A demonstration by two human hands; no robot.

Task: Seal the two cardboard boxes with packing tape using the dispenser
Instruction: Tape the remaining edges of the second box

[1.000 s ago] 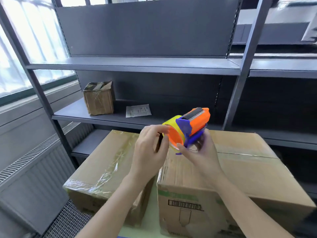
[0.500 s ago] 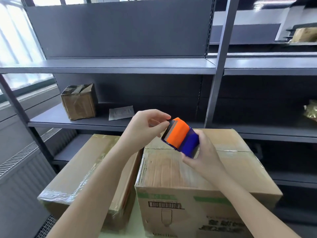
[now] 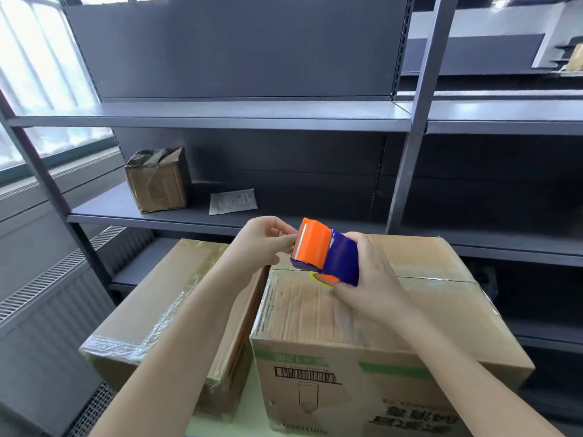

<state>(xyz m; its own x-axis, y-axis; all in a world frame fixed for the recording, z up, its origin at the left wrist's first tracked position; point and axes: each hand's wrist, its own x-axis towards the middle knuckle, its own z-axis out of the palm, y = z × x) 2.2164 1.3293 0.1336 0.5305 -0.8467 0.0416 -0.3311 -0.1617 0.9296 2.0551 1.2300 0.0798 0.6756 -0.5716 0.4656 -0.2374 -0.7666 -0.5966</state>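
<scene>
Arms: both forearms rise from the bottom of the frame and meet at centre, over the right box (image 3: 315,320).
Setting: the left box (image 3: 164,310), under clear film, stands just beside the right box; grey shelving (image 3: 220,116) behind carries a small box (image 3: 157,181) and a paper slip (image 3: 232,200); a window (image 3: 41,89) is at upper left.
Right hand (image 3: 375,279): fingers curl round the blue body of the dispenser (image 3: 325,252), just above the right box's top seam.
Left hand (image 3: 268,244): fingertips pinch the dispenser's orange front edge.
</scene>
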